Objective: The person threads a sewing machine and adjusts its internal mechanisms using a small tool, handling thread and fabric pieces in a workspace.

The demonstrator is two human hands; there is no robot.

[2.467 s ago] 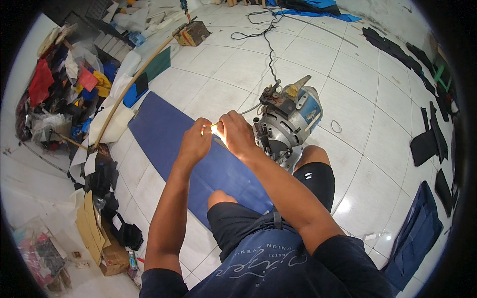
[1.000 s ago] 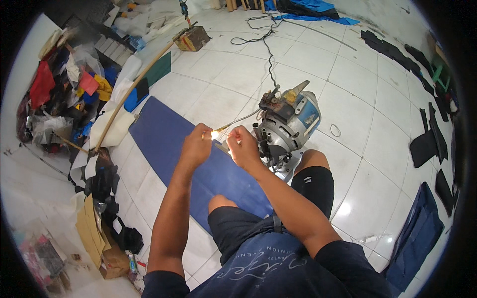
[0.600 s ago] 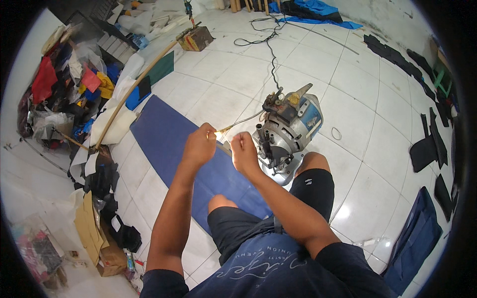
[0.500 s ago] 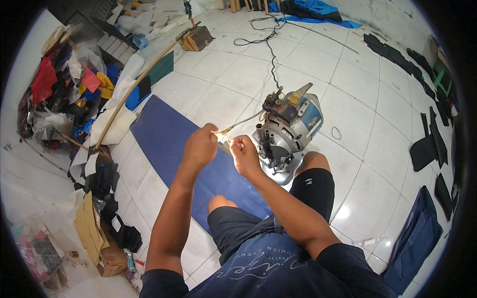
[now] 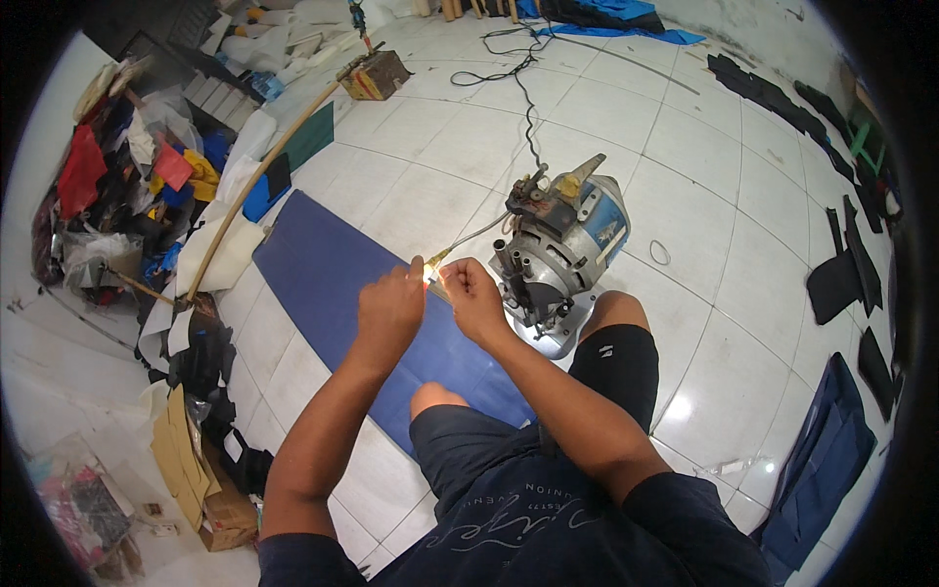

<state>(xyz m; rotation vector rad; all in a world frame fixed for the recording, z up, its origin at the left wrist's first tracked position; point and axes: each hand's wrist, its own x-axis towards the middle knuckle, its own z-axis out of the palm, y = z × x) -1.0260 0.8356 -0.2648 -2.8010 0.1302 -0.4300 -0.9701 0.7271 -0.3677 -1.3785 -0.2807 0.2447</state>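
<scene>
Both my hands meet over a long dark blue fabric panel on the tiled floor, under a small lit lamp on a bendable metal neck. My left hand is closed, its fingertips in the glare beside the lamp. Close on its right, my right hand is pinched. Whatever the fingers hold is too small and bright to make out. The lamp's neck comes from an electric cloth-cutting machine with a blue and silver motor, upright on a metal base plate by my right knee.
A black cord runs from the machine to the far side. A bent wooden pole reaches to a worn box. Fabric scraps heap at left. Dark cut pieces and a folded navy cloth lie at right.
My left hand's fingers have shifted slightly down and toward the lamp, and my right hand is a little further left. The view has moved slightly. The machine has stayed put.
</scene>
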